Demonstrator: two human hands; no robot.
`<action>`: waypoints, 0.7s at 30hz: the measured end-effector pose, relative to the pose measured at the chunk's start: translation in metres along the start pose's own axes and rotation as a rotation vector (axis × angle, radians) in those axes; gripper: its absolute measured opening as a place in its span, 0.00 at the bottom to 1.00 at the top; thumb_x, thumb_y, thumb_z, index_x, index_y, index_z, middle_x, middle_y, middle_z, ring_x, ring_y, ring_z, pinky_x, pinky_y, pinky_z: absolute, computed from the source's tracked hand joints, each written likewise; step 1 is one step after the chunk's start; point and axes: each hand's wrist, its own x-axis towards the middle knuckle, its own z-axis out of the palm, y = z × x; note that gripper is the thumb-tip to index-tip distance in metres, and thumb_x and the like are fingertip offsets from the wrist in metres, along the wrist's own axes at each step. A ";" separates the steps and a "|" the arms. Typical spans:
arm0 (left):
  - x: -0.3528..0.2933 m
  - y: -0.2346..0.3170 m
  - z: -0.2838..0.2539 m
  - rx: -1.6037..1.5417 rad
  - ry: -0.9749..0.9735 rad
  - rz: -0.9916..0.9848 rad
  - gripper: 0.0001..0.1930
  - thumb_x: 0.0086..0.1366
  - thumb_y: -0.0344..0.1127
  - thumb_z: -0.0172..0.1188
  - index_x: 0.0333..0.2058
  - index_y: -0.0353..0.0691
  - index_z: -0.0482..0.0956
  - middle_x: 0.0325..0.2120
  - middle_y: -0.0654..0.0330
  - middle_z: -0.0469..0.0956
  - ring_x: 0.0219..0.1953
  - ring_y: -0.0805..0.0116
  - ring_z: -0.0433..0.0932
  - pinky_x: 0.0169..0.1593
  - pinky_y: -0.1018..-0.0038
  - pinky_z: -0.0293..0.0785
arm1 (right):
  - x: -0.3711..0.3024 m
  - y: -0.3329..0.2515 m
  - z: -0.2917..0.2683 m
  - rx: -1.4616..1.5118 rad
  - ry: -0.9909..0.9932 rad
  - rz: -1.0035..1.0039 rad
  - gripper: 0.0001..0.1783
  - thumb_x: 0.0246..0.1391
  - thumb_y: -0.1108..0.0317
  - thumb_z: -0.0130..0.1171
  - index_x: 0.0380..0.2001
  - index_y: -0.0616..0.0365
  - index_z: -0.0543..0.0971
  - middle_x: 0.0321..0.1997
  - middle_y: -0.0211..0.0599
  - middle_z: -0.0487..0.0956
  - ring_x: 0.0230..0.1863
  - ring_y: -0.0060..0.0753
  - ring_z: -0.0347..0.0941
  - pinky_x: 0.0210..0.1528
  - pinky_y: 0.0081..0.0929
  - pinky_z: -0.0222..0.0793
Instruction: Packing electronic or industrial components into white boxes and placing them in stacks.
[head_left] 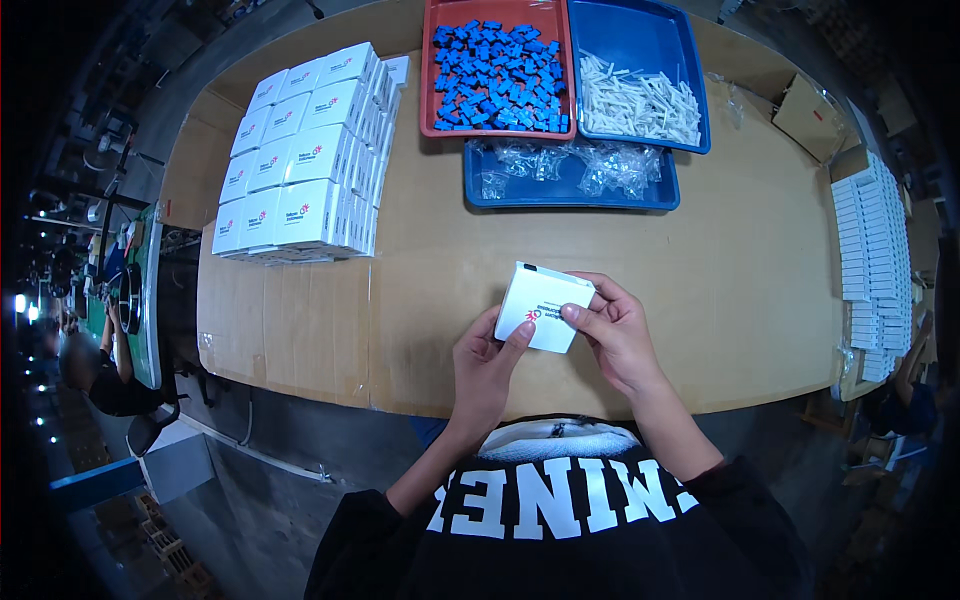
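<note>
A small white box [542, 308] with a dark strip at its far edge and a printed face turned up is held over the near part of the table. Gripping its left side is my left hand [487, 362], with the thumb flat on the printed face. My right hand [617, 330] holds the right side, thumb on top and fingers behind. The fingers under the box are partly hidden. Beyond the hands, a blue tray [572, 206] contains clear plastic pieces [610, 168].
Stacked white boxes [300, 170] stand at the far left. A red tray [428, 90] of blue parts and a blue tray [703, 100] of white pieces lie at the back. More white boxes [868, 260] are stacked right, by an open carton [808, 118]. A person [110, 370] works at left.
</note>
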 end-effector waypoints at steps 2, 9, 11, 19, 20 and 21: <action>0.000 0.000 -0.003 0.003 -0.032 0.021 0.18 0.73 0.29 0.65 0.57 0.28 0.77 0.47 0.58 0.83 0.50 0.75 0.80 0.57 0.75 0.76 | 0.001 0.004 -0.008 -0.005 -0.049 -0.028 0.22 0.63 0.75 0.67 0.59 0.66 0.75 0.53 0.44 0.85 0.54 0.29 0.81 0.60 0.29 0.75; -0.001 0.010 0.003 0.101 -0.058 0.004 0.20 0.73 0.28 0.64 0.59 0.28 0.74 0.50 0.57 0.81 0.53 0.73 0.79 0.59 0.74 0.74 | 0.002 0.009 -0.013 0.049 -0.045 -0.006 0.22 0.65 0.74 0.66 0.60 0.65 0.74 0.52 0.44 0.85 0.55 0.29 0.80 0.60 0.28 0.76; -0.003 0.006 0.002 0.259 -0.106 0.186 0.21 0.76 0.33 0.61 0.61 0.28 0.72 0.53 0.56 0.79 0.55 0.72 0.78 0.61 0.71 0.73 | 0.006 0.016 -0.016 0.212 -0.034 0.027 0.24 0.66 0.73 0.65 0.62 0.64 0.72 0.53 0.43 0.84 0.56 0.30 0.80 0.59 0.29 0.77; 0.005 0.007 0.002 -0.201 -0.164 -0.282 0.38 0.81 0.62 0.30 0.72 0.35 0.57 0.64 0.48 0.72 0.65 0.55 0.74 0.68 0.56 0.69 | 0.005 0.014 -0.007 0.067 0.027 -0.089 0.25 0.66 0.73 0.64 0.63 0.63 0.72 0.57 0.40 0.81 0.56 0.27 0.78 0.59 0.26 0.77; 0.006 0.009 -0.001 -0.284 -0.280 -0.363 0.37 0.81 0.61 0.30 0.72 0.35 0.58 0.64 0.47 0.72 0.64 0.54 0.74 0.68 0.55 0.69 | 0.006 0.013 -0.009 -0.099 0.040 -0.152 0.25 0.66 0.73 0.64 0.64 0.64 0.72 0.57 0.40 0.80 0.56 0.27 0.78 0.60 0.26 0.77; 0.006 0.011 -0.003 -0.368 -0.395 -0.442 0.36 0.81 0.59 0.29 0.72 0.35 0.58 0.64 0.46 0.71 0.64 0.53 0.74 0.67 0.55 0.70 | 0.006 0.010 -0.008 -0.099 0.039 -0.152 0.25 0.66 0.73 0.64 0.64 0.64 0.72 0.57 0.40 0.80 0.56 0.27 0.78 0.60 0.26 0.77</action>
